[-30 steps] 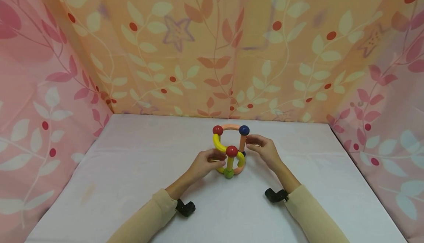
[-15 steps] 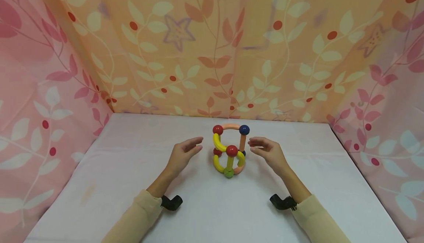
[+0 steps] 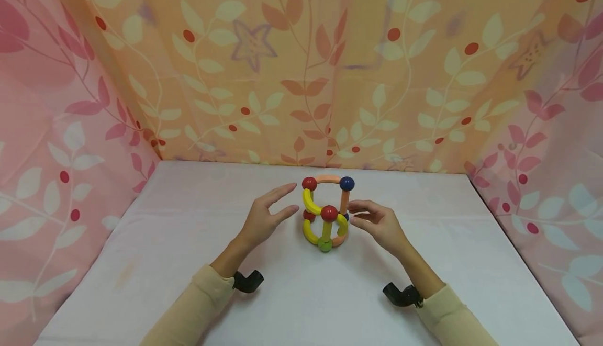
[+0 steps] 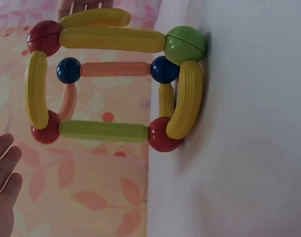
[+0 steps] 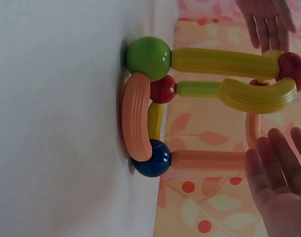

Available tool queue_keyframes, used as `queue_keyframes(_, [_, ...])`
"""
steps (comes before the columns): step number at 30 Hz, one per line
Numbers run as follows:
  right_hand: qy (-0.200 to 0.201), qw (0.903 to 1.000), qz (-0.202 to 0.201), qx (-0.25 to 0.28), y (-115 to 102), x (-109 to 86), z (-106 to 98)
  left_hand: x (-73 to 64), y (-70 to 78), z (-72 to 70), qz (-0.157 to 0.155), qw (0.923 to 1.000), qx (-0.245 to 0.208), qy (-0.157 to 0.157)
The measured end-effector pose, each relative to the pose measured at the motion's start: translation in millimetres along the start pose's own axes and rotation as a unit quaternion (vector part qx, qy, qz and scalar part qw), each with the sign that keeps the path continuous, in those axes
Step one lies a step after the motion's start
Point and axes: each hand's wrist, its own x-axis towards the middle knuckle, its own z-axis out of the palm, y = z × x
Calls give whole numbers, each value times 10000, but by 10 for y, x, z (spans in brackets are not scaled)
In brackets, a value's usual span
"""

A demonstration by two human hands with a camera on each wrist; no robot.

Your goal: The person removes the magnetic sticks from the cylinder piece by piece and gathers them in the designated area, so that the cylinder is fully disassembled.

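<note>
A toy frame of balls and ribbed rods (image 3: 327,232) stands upright on the table, apparently a magnetic building set. Its base balls are green (image 4: 186,44), red (image 4: 163,134) and blue (image 5: 152,158). Straight rods rise to two red balls and a blue ball (image 3: 346,183). From the front red ball (image 3: 328,213), a curved yellow rod (image 5: 259,95) reaches out with one end free. My left hand (image 3: 260,219) is left of the frame, thumb and fingers spread, holding nothing. On the other side, my right hand (image 3: 380,225) has its fingertips right at the orange upright (image 3: 345,202), fingers loosely extended.
White cloth covers the table (image 3: 188,199). A patterned orange curtain (image 3: 212,100) hangs behind it, with pink curtains (image 3: 42,178) along both sides. Black wrist devices (image 3: 248,282) sit below both hands.
My left hand has drawn back leftward from the frame and spread its fingers. My right hand moved slightly away, then back to the orange upright. The frame stays put.
</note>
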Motion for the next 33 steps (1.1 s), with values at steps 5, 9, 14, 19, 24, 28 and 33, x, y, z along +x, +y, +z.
queue_keyframes(5, [-130, 9999, -98, -54, -25, -20, 53, 68, 84, 77, 612, 9978, 143, -213])
queue_keyframes(9, [-164, 9996, -140, -167, -36, -47, 89, 122, 167, 149, 1035, 9927, 394, -470])
queue_keyframes(14, [-144, 9993, -173, -284, -32, -67, 136, 176, 235, 248, 1495, 9826, 868, -678])
queue_keyframes(19, [-164, 9988, -301, -362, -16, -56, 172, 210, 284, 338, 1620, 9752, 1258, -827])
queue_keyframes(24, [-143, 9981, -374, -465, 22, -30, 181, 246, 300, 412, 1735, 9707, 1383, -921])
queue_keyframes(28, [-126, 9981, -353, -480, 41, -20, 199, 254, 295, 437, 1924, 9652, 1511, -925])
queue_keyframes(33, [-104, 9988, -226, -427, 68, -22, 222, 249, 293, 432, 2093, 9599, 1622, -927])
